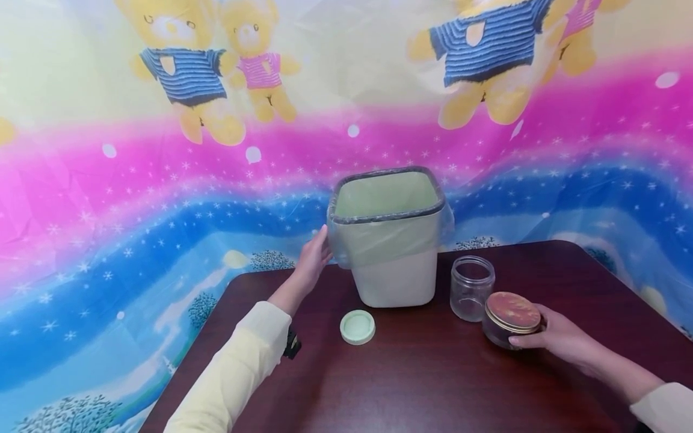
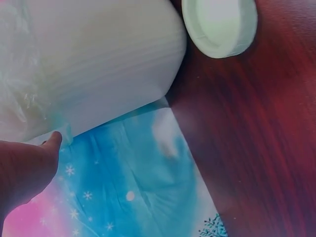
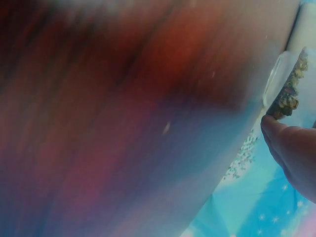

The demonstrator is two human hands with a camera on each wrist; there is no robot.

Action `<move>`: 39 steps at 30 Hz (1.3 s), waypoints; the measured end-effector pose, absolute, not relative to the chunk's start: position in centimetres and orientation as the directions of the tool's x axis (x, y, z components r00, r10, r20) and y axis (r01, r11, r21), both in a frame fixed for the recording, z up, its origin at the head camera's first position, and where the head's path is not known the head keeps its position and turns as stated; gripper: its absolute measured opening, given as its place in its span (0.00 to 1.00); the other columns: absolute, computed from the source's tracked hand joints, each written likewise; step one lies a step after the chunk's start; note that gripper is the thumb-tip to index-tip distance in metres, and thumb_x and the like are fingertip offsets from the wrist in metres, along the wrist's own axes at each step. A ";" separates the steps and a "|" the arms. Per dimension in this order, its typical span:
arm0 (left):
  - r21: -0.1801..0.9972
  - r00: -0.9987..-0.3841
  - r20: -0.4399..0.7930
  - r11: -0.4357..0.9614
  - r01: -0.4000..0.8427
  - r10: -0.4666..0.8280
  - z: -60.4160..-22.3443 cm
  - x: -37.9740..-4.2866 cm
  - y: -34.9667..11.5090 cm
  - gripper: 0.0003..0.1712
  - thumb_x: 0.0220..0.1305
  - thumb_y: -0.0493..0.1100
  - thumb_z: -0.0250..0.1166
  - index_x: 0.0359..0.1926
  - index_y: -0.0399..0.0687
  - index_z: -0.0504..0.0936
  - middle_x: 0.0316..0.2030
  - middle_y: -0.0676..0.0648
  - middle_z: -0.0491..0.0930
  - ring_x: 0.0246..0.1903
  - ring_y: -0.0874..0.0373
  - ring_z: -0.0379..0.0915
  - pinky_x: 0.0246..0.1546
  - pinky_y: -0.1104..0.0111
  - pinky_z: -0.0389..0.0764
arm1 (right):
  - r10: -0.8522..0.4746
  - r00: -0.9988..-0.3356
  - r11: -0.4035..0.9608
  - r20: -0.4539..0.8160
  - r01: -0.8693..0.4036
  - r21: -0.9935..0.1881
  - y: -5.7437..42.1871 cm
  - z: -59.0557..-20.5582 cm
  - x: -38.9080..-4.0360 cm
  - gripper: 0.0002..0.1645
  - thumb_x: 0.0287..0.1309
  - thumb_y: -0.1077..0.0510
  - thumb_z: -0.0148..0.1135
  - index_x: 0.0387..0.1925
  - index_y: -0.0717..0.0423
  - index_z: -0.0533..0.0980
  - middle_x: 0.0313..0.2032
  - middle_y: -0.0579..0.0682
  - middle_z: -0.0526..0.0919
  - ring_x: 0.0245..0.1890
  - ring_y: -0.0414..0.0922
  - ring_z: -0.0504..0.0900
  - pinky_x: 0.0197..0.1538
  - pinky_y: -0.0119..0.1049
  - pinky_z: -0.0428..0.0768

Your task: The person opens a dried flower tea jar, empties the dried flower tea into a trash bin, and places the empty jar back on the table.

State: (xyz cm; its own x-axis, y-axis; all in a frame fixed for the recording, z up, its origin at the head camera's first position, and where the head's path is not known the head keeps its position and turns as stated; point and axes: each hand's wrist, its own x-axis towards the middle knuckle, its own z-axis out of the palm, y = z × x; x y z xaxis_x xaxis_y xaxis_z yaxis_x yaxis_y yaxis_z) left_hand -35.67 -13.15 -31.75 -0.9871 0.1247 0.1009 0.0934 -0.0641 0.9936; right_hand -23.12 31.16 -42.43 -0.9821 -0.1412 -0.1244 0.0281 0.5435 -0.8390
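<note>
A pale green and white trash bin (image 1: 397, 276), lined with a clear plastic bag (image 1: 387, 240), stands at the table's back edge. My left hand (image 1: 311, 258) is at the bin's left side, its fingers extended along the wall; some fingers are hidden. In the left wrist view, the thumb of the left hand (image 2: 29, 170) lies by the bag. My right hand (image 1: 560, 337) grips a jar with a reddish-gold lid (image 1: 513, 311), tilted slightly. Dried flowers (image 3: 291, 94) show inside it in the right wrist view. Just behind it is an open clear jar (image 1: 472, 291).
A round pale green lid (image 1: 357, 328) lies on the dark red-brown table (image 1: 411, 385), in front of the bin. Behind the table hangs a colourful cloth (image 1: 346, 132) printed with teddy bears. A small black object (image 1: 292, 344) shows beneath the left forearm.
</note>
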 end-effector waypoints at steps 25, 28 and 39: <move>0.994 -0.926 -0.064 0.110 -0.024 0.372 -36.5 -30.6 -12.6 0.39 0.76 0.55 0.46 0.68 0.24 0.56 0.65 0.27 0.62 0.65 0.39 0.59 0.63 0.52 0.61 | -0.323 -0.946 0.413 0.013 -0.153 -0.898 22.7 -43.2 -23.1 0.51 0.43 0.60 0.78 0.63 0.74 0.61 0.53 0.60 0.77 0.55 0.54 0.73 0.48 0.30 0.73; 0.979 -0.910 -0.051 0.199 0.035 0.412 -36.8 -29.7 -12.2 0.37 0.76 0.54 0.49 0.68 0.24 0.59 0.63 0.28 0.65 0.64 0.39 0.62 0.62 0.53 0.65 | -0.345 -0.938 0.407 0.035 -0.183 -0.895 21.8 -43.4 -23.3 0.50 0.41 0.60 0.79 0.62 0.74 0.62 0.52 0.59 0.78 0.53 0.52 0.74 0.50 0.33 0.72; 0.836 -0.858 -0.025 0.481 0.264 0.513 -38.4 -27.7 -10.6 0.32 0.72 0.56 0.55 0.66 0.38 0.70 0.61 0.45 0.73 0.61 0.52 0.68 0.59 0.57 0.69 | -0.430 -0.896 0.334 0.112 -0.273 -0.902 19.3 -44.0 -23.7 0.46 0.42 0.60 0.79 0.60 0.72 0.66 0.50 0.56 0.80 0.54 0.52 0.74 0.52 0.27 0.70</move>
State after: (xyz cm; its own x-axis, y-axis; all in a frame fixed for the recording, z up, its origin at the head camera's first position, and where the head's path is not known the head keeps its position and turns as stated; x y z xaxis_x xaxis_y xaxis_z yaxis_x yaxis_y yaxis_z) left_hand -27.68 -10.56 -38.38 -0.8578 0.5133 -0.0250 0.2637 0.4814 0.8359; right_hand -23.71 19.34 -44.00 -0.8960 -0.4295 0.1123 -0.2732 0.3342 -0.9020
